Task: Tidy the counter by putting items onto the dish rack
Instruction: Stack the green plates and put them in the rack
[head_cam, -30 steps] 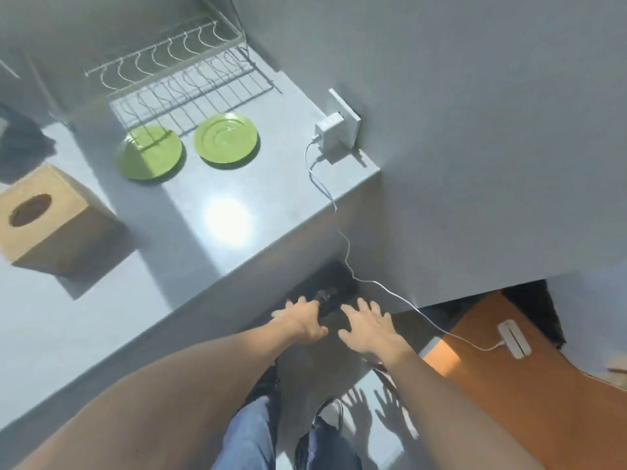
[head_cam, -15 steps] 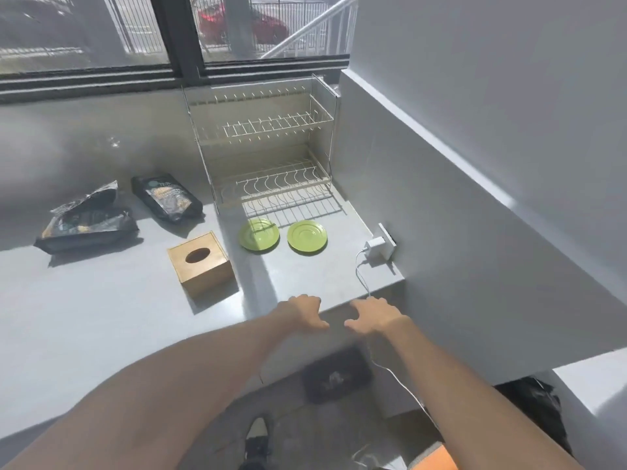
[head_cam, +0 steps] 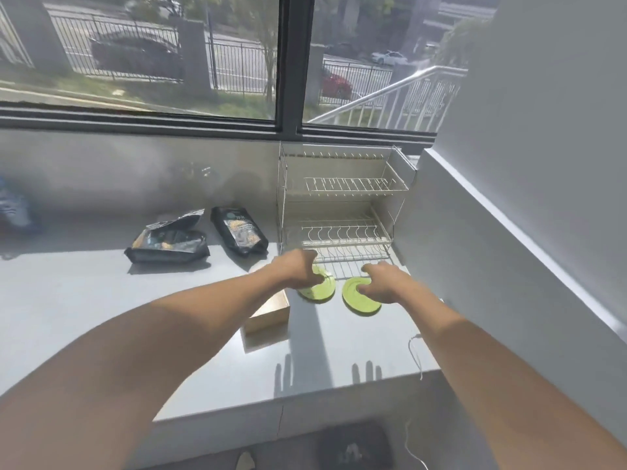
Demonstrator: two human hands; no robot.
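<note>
- Head view: both arms reached forward over the grey counter [head_cam: 101,300], each hand above one of two green plates lying flat just in front of the dish rack [head_cam: 342,205].
- Left hand [head_cam: 297,269] hovered over the left plate [head_cam: 320,288], fingers curled downward; whether they touched the plate could not be told. Nothing was clasped.
- Right hand [head_cam: 381,283] lay over the right plate [head_cam: 358,296], fingers bent and spread, fingertips at or just above the plate's face; no closed hold visible, contact uncertain.
- Judged step: reach for the first pick-up, both plates not yet lifted. Rack shelves stood bare.
- Next move, as judged: a fingertip must get under each thin rim, since the plates sat flush on a smooth top; then tilt each on edge and drop it into a slot of the lower tier.
- Materials: plates round, shallow, matte lime green, with a raised ring inside; look like plastic, probably light and prone to slide.
- Rack: two-tier, pale coated wire, lower tier with curved dividers, upper with straight prongs.
- Counter smooth, faintly glossy, sunlit.
- Also present: a wooden box [head_cam: 268,313] beside the left forearm, partly hidden; two dark glossy foil pouches [head_cam: 203,237] to the left, crinkled; a thin white cable [head_cam: 415,354] at the counter's near right edge.
</note>
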